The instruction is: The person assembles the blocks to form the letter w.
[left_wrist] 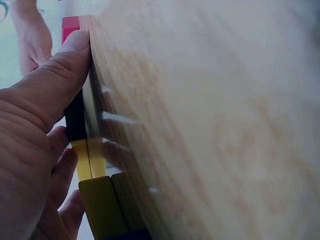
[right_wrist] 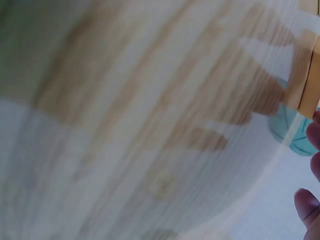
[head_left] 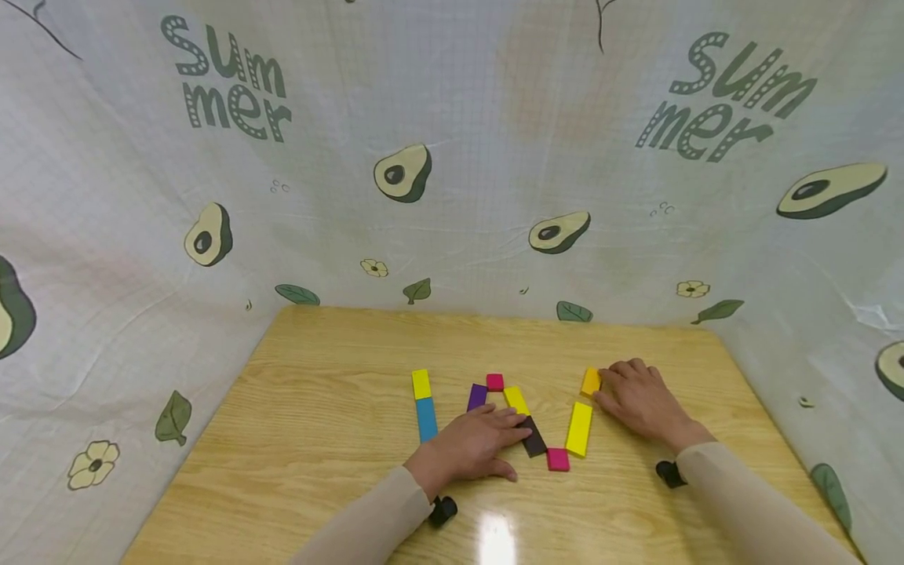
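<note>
Coloured flat blocks lie in a zigzag on the wooden table. My left hand (head_left: pixel 472 446) is over the middle, fingers spread and fairly straight, fingertips at the black block (head_left: pixel 534 437) and near the yellow block (head_left: pixel 516 400). It partly hides the purple block (head_left: pixel 477 396) and the blue block (head_left: pixel 427 420). In the left wrist view the thumb (left_wrist: pixel 75 45) stretches toward a pink block (left_wrist: pixel 70 23). My right hand (head_left: pixel 646 404) touches the right side of the orange block (head_left: pixel 590 381); in the right wrist view the fingers sit at the orange block's (right_wrist: pixel 311 82) end.
A yellow block (head_left: pixel 421 384) tops the blue one at left. Pink blocks (head_left: pixel 495 382) mark the zigzag's upper and lower corners, and a long yellow block (head_left: pixel 579 429) lies below the orange one. A printed curtain (head_left: pixel 466 259) surrounds the table (head_left: pixel 311 392) at the back and sides.
</note>
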Action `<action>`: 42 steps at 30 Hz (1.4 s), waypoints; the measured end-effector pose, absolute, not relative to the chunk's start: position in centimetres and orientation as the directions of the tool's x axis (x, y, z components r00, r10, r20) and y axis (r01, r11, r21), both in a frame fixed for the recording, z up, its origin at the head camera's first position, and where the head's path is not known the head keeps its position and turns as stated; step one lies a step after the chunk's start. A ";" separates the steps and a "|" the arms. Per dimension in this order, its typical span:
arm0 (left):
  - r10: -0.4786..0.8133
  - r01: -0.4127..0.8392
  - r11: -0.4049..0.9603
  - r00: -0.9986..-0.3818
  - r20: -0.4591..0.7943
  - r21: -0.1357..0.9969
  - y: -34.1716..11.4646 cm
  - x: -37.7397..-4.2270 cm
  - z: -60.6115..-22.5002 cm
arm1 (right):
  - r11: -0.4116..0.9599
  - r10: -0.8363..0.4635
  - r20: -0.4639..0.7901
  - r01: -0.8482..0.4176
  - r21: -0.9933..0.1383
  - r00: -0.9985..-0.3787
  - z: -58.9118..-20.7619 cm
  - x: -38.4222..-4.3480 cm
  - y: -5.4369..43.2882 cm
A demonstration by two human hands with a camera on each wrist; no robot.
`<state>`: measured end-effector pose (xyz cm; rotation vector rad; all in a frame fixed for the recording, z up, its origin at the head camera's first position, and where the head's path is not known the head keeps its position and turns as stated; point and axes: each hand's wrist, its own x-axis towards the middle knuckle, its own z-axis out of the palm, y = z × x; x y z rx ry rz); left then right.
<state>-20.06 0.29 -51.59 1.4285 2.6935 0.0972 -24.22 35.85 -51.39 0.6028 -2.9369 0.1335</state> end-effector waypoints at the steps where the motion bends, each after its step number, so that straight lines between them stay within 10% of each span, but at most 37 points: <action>1: 0.828 0.822 0.561 -0.559 -0.053 0.101 0.3 -20.1 -51.6 | 0.913 -0.391 0.153 -0.403 -0.058 -0.908 -51.3 -24.2 35.8; 42: 0.827 0.815 0.562 -0.560 -0.056 0.141 0.3 -20.3 -51.8 | 0.892 -0.445 0.137 -0.451 -0.015 -0.885 -51.1 -23.3 35.0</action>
